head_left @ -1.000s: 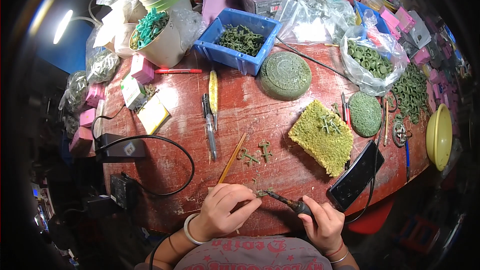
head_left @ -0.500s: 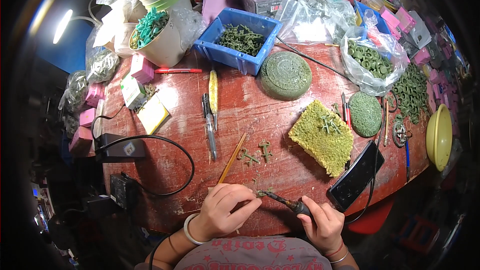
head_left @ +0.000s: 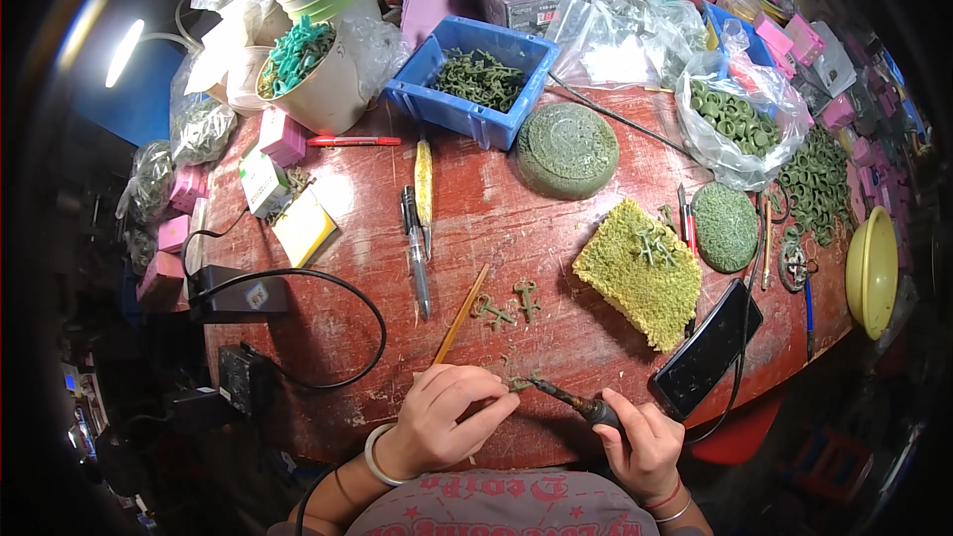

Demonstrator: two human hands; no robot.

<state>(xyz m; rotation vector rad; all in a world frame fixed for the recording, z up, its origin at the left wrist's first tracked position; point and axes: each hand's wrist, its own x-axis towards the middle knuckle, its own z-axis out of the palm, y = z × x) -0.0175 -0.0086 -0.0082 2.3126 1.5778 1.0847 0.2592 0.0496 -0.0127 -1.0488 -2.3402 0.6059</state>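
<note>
My left hand (head_left: pixel 455 411), near the table's front edge, pinches a small green wax piece (head_left: pixel 517 384) that pokes out past the fingertips; the fingers hide most of it. From the right, my right hand (head_left: pixel 641 438) grips the dark handle of a soldering iron (head_left: pixel 568 398). Its thin metal tip lies right by the green piece; whether they touch I cannot tell. Beyond the hands, two green branched wax pieces (head_left: pixel 527 301) lie on the red table. A pointed wooden stick (head_left: pixel 462 316) rests just above my left hand.
A yellow-green sponge (head_left: pixel 640 273) carries several green pieces. Beside it lie a black phone (head_left: pixel 706 347) and a round green pad (head_left: pixel 725 226). Farther back stand a blue bin (head_left: pixel 472 89) of green pieces and a bag of green rings (head_left: pixel 740 124). A black cable (head_left: pixel 367 303) loops at left.
The soldering iron's tip has shifted slightly right, away from my left fingertips. My left hand stays almost where it was.
</note>
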